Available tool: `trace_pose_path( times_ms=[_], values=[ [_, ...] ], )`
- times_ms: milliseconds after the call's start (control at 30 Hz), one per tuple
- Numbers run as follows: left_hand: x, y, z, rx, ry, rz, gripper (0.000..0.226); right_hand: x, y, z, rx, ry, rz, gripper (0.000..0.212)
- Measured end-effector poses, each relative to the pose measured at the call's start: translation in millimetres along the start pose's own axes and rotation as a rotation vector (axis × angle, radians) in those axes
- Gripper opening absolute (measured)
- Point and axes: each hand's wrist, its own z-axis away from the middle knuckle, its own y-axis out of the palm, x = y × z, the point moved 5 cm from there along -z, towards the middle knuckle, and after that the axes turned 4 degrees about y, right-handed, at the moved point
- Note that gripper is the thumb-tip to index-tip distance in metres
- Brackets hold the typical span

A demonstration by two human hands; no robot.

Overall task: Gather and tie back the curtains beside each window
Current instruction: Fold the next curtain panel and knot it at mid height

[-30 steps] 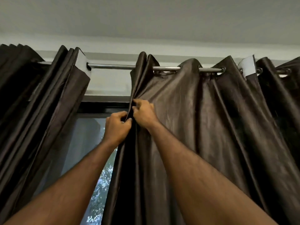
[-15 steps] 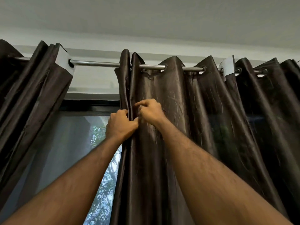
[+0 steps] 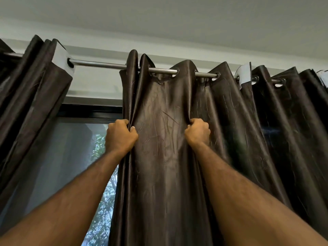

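Hands [image 3: 121,137] [image 3: 197,133], earlier together, now grip curtain [image 3: 165,157] apart.

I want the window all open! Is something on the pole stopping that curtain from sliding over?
Nothing visible blocks it. Both hands, left hand and right hand, grip the curtain, and the pole beside it is bare.

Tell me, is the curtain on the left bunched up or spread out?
Bunched up. The left curtain hangs in tight stacked folds, leaving bare rod and uncovered window beside it.
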Motion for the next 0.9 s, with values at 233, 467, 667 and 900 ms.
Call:
trace_pose_path(
  times_ms=[233, 467, 667, 900],
  values=[
    [-6.6, 2.9, -3.2, 0.051, 0.058, 0.104, 0.028, 123.5, 78.2, 42.2, 0.343, -0.399, -0.093, 0.026],
    [-0.2, 4.9, 3.7, 0.103, 0.057, 0.099, 0.038, 118.6, 85.7, 33.0, 0.592, -0.322, -0.221, 0.029],
    [-10.1, 13.7, 11.4, 0.138, 0.042, -0.011, 0.013, 85.5, 29.0, 35.6, -0.074, -0.563, 0.095, 0.017],
    [1.2, 19.0, 5.0, 0.099, 0.030, 0.015, 0.020, 10.4, -14.6, -2.4, -0.097, -0.110, 0.314, 0.054]
  ],
)
